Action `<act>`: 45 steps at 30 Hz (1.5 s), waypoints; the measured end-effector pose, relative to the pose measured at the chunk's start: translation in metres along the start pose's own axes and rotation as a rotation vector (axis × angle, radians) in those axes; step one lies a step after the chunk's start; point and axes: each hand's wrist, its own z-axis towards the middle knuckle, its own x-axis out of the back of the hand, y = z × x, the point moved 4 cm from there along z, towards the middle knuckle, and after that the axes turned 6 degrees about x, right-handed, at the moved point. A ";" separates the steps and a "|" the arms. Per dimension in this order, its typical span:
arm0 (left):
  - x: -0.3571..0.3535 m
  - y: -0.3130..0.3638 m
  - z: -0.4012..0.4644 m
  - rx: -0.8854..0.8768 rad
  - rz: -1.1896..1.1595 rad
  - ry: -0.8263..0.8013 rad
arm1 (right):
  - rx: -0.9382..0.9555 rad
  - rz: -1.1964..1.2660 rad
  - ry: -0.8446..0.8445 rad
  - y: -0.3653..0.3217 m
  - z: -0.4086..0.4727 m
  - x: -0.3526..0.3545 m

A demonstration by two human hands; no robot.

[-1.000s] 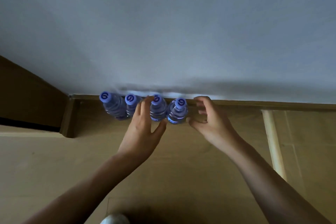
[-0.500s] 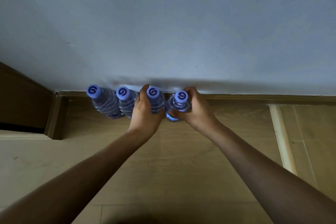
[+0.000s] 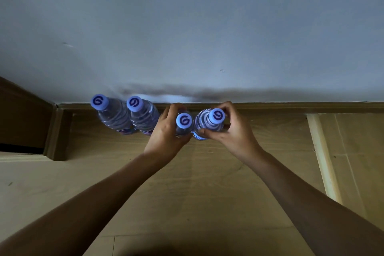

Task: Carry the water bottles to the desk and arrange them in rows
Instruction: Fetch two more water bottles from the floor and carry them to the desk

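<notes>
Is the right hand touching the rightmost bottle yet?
Touching: the head view shows the right hand with fingers and thumb wrapped around the rightmost bottle.

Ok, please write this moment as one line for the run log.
stage: pick-up at wall | left hand: grips third bottle | right hand: grips fourth bottle | two bottles untouched | desk: not in view

Dim, bluish light; soft shadow along the wall's [image 3: 187, 27] foot; wide-angle bending at the edges.

A pale bluish wall [image 3: 187, 27] meets a wood-look floor [image 3: 187, 183] at a brown skirting board [image 3: 291, 107]; a dark brown door frame [image 3: 20, 120] stands left. Dim light.
</notes>
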 end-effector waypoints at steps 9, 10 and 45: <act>0.015 -0.011 -0.012 0.224 -0.189 -0.052 | -0.055 0.092 0.028 0.011 -0.016 0.004; 0.017 -0.011 -0.014 0.251 -0.201 -0.054 | -0.069 0.116 0.046 0.011 -0.019 0.007; 0.430 0.437 -0.162 0.379 -0.517 0.089 | 0.029 0.293 -0.281 -0.587 -0.045 0.151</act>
